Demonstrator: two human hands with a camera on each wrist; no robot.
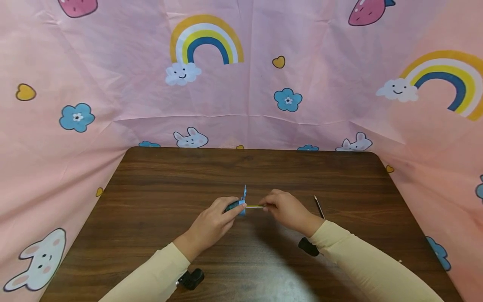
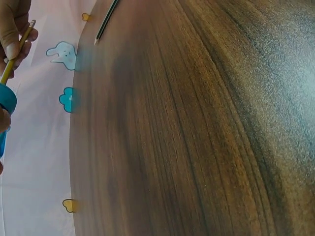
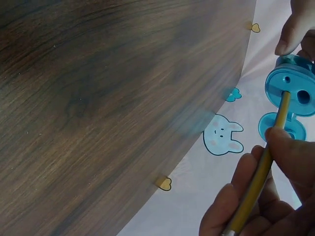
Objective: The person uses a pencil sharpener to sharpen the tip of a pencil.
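My left hand [image 1: 211, 222] grips a blue pencil sharpener [image 3: 273, 91] above the middle of the table. Its round face has holes of different sizes, and the small lid [image 1: 245, 193] stands flipped away on its hinge. From the other side my right hand [image 1: 288, 212] pinches a yellow pencil [image 3: 261, 172] between thumb and fingers. The pencil's front end meets the sharpener's face beside the large hole; how deep it sits cannot be told. In the left wrist view the yellow pencil [image 2: 19, 46] slants up out of the sharpener [image 2: 7, 101].
A dark pencil [image 1: 319, 206] lies on the brown wooden table [image 1: 170, 180], right of my right hand. Black wrist devices [image 1: 308, 246] hang under both forearms. Behind the table's far edge hangs a pink printed cloth [image 1: 226, 100].
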